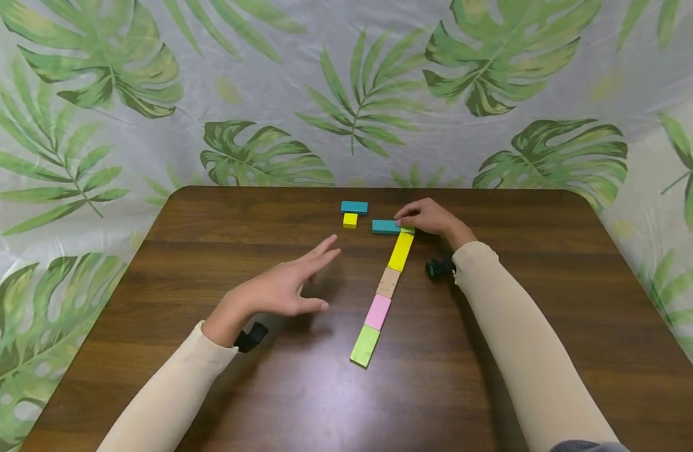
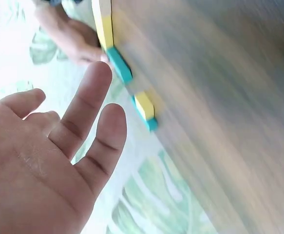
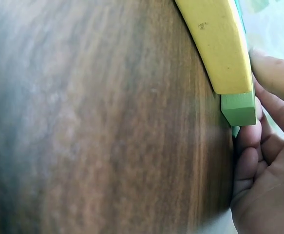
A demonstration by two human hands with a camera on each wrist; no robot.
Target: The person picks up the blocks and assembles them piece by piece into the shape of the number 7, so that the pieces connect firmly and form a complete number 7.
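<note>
My right hand is at the far end of a slanting row of blocks, its thumb and fingers pinching a small green block. That block touches the end of a yellow block and a teal block; the fingertips are partly hidden in the head view. Toward me the row goes on with a bare wood block, a pink block and a lime green block. My left hand hovers over the table left of the row, fingers spread, holding nothing.
Near the far edge of the brown wooden table, a second teal block lies behind a small yellow block. A leaf-patterned cloth hangs behind the table. Each wrist wears a black strap with a camera.
</note>
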